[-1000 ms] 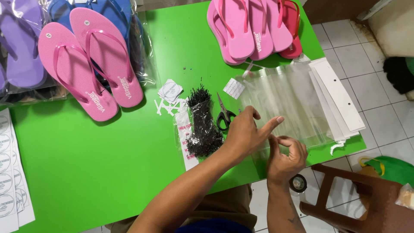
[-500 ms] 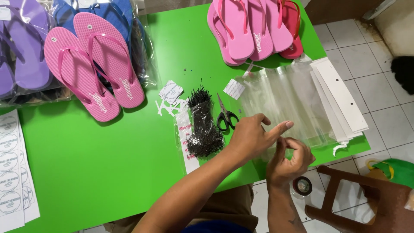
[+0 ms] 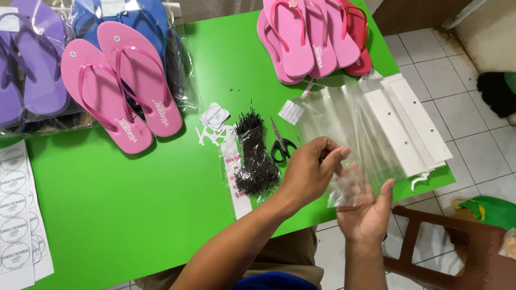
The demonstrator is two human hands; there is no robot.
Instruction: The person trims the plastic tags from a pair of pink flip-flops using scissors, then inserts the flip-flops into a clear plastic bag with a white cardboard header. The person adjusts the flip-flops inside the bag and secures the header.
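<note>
Person at the near edge of a bright green table (image 3: 134,215), seen from above. Left hand (image 3: 312,169) pinches the top of a clear plastic bag (image 3: 349,161) w/ thumb and fingers; right hand (image 3: 365,212) is open, palm up, fingers spread under the bag's lower end, just off the table's near right edge. More clear bags (image 3: 344,113) lie stacked flat by the right edge, next to white card strips (image 3: 414,123) w/ small holes. Mid-table: a bag of small black fasteners (image 3: 255,156), black-handled scissors (image 3: 280,144), small white tags (image 3: 215,117). Near left corner: a white sheet of round labels (image 3: 16,215). Far left: a loose pink flip-flop pair (image 3: 118,86) beside purple and blue pairs in plastic wrap (image 3: 32,59). Far right corner: stacked pink and red flip-flops (image 3: 314,37). Floor is white tile; a brown wooden chair (image 3: 457,247) stands at right.
</note>
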